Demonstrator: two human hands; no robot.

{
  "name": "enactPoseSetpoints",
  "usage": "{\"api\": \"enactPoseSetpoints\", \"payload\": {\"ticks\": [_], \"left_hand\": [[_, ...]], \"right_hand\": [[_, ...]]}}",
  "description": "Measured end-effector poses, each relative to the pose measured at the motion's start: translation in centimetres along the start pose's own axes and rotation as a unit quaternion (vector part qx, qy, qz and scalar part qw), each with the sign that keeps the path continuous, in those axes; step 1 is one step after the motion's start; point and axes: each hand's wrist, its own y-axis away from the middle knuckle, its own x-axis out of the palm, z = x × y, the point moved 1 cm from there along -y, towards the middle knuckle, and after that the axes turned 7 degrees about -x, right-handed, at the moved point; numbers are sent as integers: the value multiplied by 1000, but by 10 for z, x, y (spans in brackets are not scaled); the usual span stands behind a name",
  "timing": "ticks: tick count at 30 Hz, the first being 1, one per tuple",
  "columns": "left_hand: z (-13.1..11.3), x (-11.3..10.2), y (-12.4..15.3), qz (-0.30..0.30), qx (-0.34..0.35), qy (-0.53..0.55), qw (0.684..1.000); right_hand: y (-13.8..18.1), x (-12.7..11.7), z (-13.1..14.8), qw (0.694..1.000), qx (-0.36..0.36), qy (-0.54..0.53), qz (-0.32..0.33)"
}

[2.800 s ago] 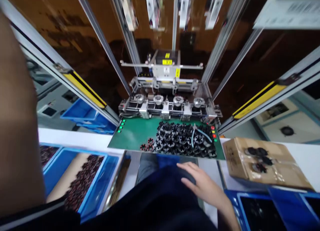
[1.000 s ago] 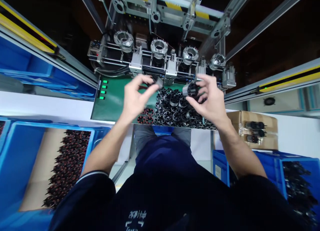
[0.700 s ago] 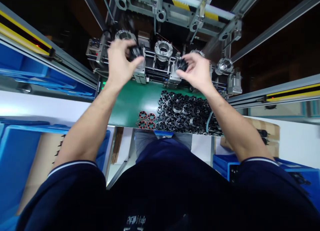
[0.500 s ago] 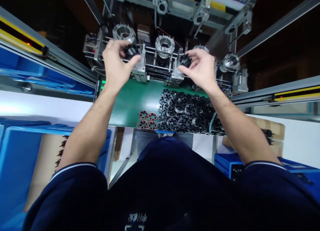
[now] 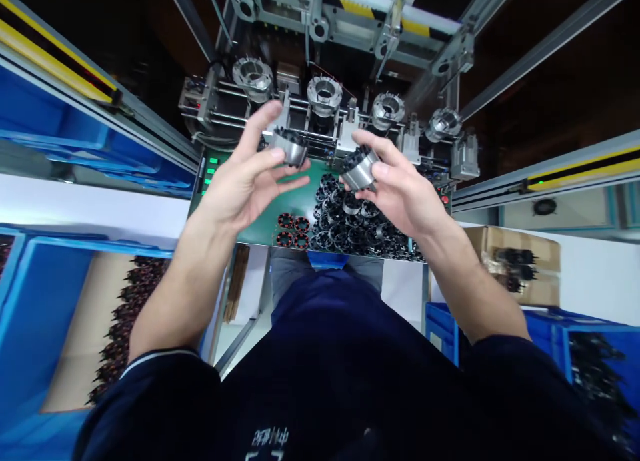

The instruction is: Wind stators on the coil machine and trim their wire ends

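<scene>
Four metal fixtures in a row beyond your hands, metal blocks between them. Green bench below. Black pile on its right part, partly hidden by your right hand; four red rings just left of the pile, near the front edge. Yellow-striped bars flank the station on both sides. Carton to the right, dark parts on top. Blue bins at either side: left bin holds rows of dark pieces, right bin black ones.

Your hands are apart, one part in each, both raised over the bench. Left hand: thumb against left core, index raised clear, lower fingers spread beneath. Right hand: thumb and fingers closed about right core, index stretched along above; core tilted, over the pile. Cores apart, short of the fixtures. Both forearms reach forward, elbows bent.
</scene>
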Motion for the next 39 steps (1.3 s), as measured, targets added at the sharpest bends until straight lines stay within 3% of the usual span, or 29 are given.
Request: {"api": "enactPoseSetpoints", "payload": {"ticks": [3,9,14,18,27,32,35,39], "left_hand": [[-19,25,34,29,-8,-21,999],[-38,54,67,47,-17,40,998],[-49,70,81,112,-82,133,981],[-49,75,79,138,-97,170,971],[-36,65,58,128,-54,184,973],[-30,56,37,96,-35,190,976],[-29,39,24,69,-34,175,982],[-34,0,4,29,-15,111,993]], "right_hand": [[30,-4,21,1000,12,-12,7],[68,-9,34,990,37,-138,4],[81,1,35,967,36,-252,16],[82,6,28,968,39,-247,-10],[54,19,17,975,48,-216,-27],[27,30,4,991,20,-122,-50],[7,23,-6,997,-14,-65,-44],[-29,-5,-23,991,-81,79,-72]]}}
